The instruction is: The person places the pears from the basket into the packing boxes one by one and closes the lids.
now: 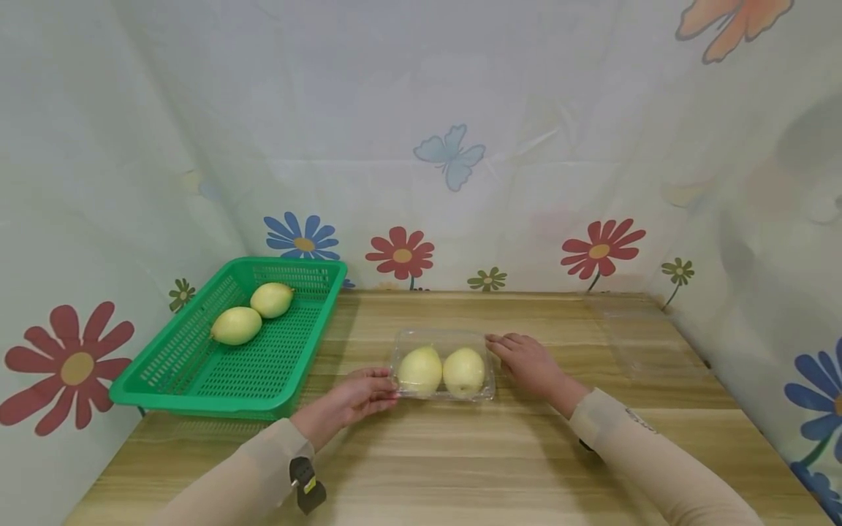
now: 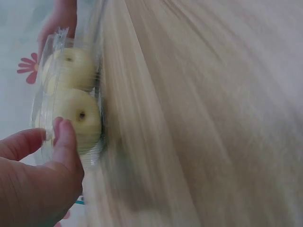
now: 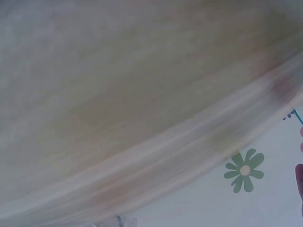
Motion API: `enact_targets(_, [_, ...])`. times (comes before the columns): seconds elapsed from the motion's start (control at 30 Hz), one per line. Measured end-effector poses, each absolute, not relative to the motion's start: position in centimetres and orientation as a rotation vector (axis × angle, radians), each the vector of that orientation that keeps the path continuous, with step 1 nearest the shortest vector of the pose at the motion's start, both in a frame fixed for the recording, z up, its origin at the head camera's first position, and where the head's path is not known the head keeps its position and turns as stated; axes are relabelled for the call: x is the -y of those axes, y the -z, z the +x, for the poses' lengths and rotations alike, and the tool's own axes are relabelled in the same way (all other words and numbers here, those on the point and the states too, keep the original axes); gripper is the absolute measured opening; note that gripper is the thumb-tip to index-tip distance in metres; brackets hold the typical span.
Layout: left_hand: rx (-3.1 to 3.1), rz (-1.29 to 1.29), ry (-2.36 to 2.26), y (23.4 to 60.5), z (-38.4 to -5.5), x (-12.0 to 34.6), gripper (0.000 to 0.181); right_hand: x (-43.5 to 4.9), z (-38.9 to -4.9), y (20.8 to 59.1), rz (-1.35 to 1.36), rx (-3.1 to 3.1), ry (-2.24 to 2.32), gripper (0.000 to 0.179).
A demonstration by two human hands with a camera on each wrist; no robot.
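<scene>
A clear plastic clamshell box rests on the table with two pale yellow pears side by side inside, its lid over them. My left hand pinches the box's left edge between thumb and fingers; the left wrist view shows this hand close up. My right hand touches the right rear corner of the box with fairly straight fingers, its thumb hidden. In the right wrist view, only fingertips enter at the right edge, and most of that view is blurred tabletop.
A green plastic basket stands at the left with two more pears in it. Clear plastic containers, hard to make out, lie at the table's right rear. A flowered curtain hangs behind the wooden table.
</scene>
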State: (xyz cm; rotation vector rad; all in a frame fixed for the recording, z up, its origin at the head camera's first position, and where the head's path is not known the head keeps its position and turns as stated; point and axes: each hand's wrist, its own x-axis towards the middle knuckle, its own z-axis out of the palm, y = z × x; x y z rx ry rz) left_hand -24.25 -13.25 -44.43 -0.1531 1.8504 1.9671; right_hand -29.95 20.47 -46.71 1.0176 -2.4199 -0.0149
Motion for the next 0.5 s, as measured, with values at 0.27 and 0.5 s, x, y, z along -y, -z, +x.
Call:
enact_targets(0.27, [-2.565,0.06,-1.563,44.2,-25.1,13.1,0.072,-20.5,-29.7,46.5,1.027,2.442,0.073,0.043])
enact_targets(0.5, [-2.95,0.47,-1.12,44.1,-25.9,13.0,0.081,-20.7,-29.7,46.4,1.02,2.44,0.081,0.044])
